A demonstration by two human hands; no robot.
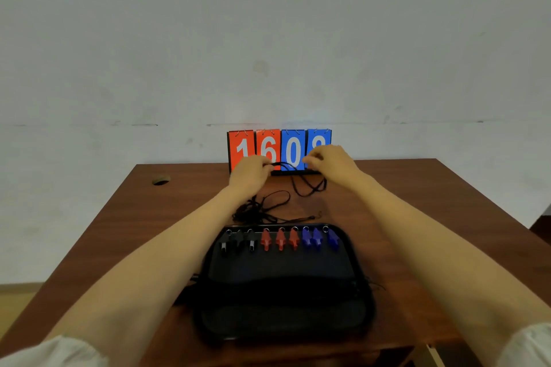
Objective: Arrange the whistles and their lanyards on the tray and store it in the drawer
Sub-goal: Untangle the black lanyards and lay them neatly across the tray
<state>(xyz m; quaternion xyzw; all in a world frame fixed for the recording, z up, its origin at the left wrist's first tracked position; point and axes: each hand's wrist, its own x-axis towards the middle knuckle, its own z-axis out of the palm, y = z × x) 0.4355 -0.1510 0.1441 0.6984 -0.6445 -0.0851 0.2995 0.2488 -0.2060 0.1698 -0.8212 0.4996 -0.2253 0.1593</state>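
Whistles (280, 239) lie in a row along the far edge of the tray (280, 277): three black at the left, three red in the middle, three blue at the right, each with a ring at its far end. The tray is black and sits on the near middle of the table (417, 217), between the two forearms.

Just beyond the tray's far left corner, a pile (253, 211) of black cords lies tangled on the table, beside the left forearm. One strand runs from it along the tray's far rim.

Farther back, a single lanyard (310, 188) is raised between the hands. The left hand (250, 173) has its fingers curled round one end. From there the cord arcs rightward toward the right hand (331, 161), whose fingers are bent. It seems to pinch the cord at the fingertips, though blur makes the contact hard to confirm. The rest of the lanyard hangs in loops that reach the table below the right hand. Both hands are well beyond the tray, apart from the whistles.

Right behind the hands stands a scoreboard (280, 146) with two red and two blue cards, partly covered by them. It stands at the table's far edge, against the wall (268, 39). A small round hole (161, 180) shows at the table's far left.
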